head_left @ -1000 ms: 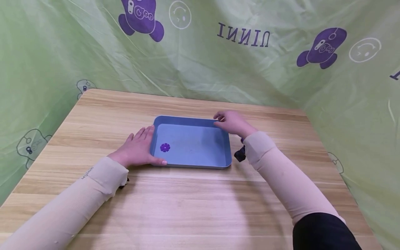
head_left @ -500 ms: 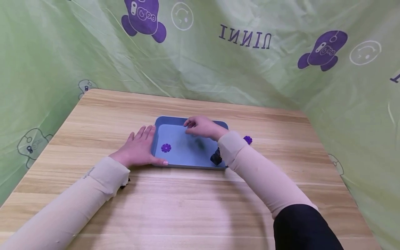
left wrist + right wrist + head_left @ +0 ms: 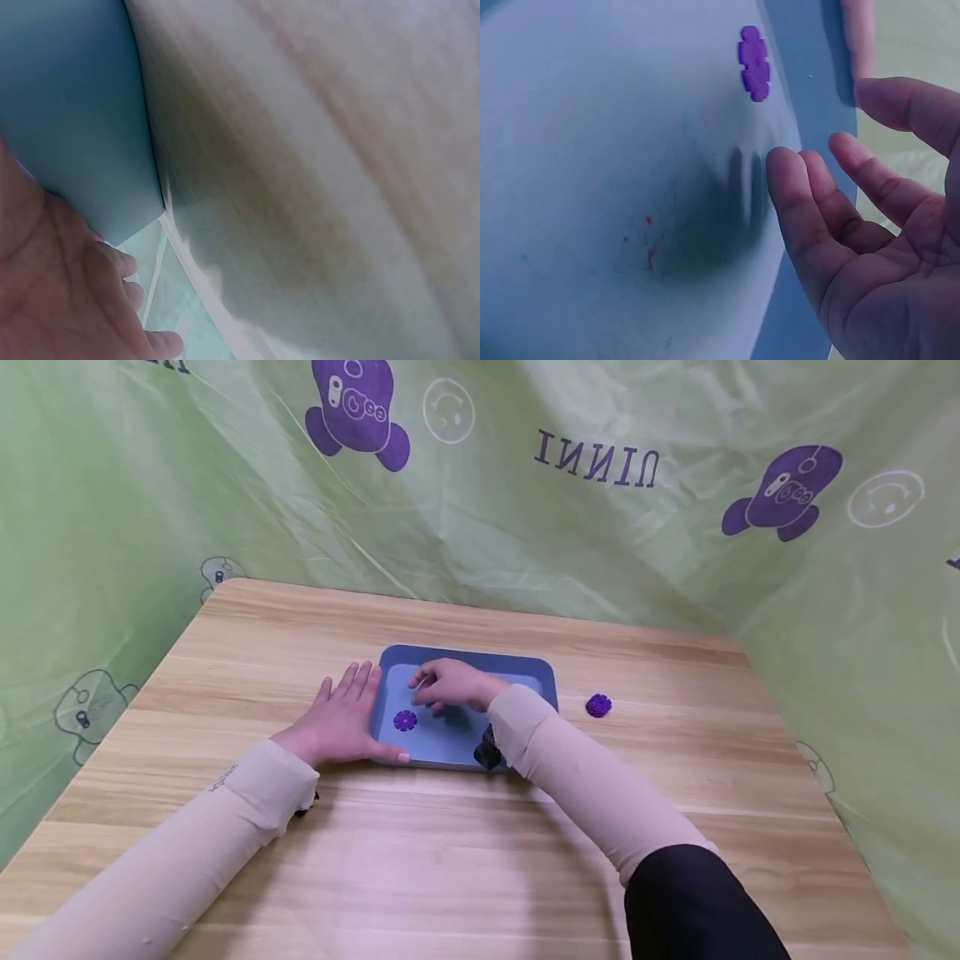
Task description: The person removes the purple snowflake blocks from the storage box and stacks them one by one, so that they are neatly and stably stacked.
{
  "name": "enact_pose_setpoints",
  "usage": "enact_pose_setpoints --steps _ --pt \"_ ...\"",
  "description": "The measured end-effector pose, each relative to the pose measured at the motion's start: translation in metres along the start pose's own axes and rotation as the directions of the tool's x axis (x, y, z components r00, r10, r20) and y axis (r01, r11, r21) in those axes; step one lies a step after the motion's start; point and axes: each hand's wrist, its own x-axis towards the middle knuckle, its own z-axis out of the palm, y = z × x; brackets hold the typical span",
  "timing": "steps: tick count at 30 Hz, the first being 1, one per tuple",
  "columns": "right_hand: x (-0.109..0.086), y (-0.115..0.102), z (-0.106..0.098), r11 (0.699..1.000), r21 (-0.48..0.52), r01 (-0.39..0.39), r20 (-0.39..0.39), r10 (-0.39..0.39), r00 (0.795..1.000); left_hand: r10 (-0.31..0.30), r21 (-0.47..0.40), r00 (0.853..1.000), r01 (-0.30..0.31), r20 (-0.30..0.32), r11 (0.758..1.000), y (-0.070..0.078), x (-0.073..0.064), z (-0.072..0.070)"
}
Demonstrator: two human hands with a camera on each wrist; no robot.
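Note:
My left hand (image 3: 341, 718) lies flat along the left side of a shallow blue tray (image 3: 495, 662), fingers spread and thumb at the front rim. In the left wrist view, the palm (image 3: 60, 285) is against the tray's outer wall (image 3: 75, 112). Inside the tray, near its left end, is a flat purple flower-shaped disc (image 3: 405, 720) with a notched edge. My right hand (image 3: 453, 683) hovers over the tray, just right of and behind that disc. In the right wrist view, its fingers (image 3: 787, 176) are loosely bent, thumb apart, holding nothing, with the purple disc (image 3: 754, 66) ahead.
Several similar purple discs (image 3: 598, 705) sit in a small pile on the wooden table (image 3: 450, 868), right of the tray. A green printed cloth (image 3: 495, 527) hangs behind and beside the table. Tiny red marks (image 3: 649, 220) show on the tray floor.
My right hand has moved left from the tray's back right corner toward the disc inside. The purple pile, earlier mostly hidden by the right wrist, now shows. The left hand stays at the tray.

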Motion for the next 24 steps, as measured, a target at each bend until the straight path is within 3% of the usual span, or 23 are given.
enact_pose_setpoints --steps 7,11,17,24 --pt "0.006 -0.011 0.005 0.989 -0.146 -0.001 0.102 0.016 0.995 -0.002 0.009 1.0 0.002 0.008 1.0 -0.001 0.0 -0.002" --pt "0.011 -0.016 0.008 0.962 -0.273 0.017 0.128 0.019 0.992 0.0 0.013 1.0 0.0 0.001 1.0 -0.002 0.001 -0.003" --pt "0.014 -0.022 0.016 0.88 -0.47 0.064 0.108 -0.015 0.994 0.004 0.018 1.0 -0.004 -0.004 1.0 -0.001 0.002 -0.002" --pt "0.015 -0.02 0.022 0.864 -0.5 0.053 0.072 -0.019 0.997 -0.002 0.017 1.0 0.002 0.008 1.0 -0.001 0.002 0.0"
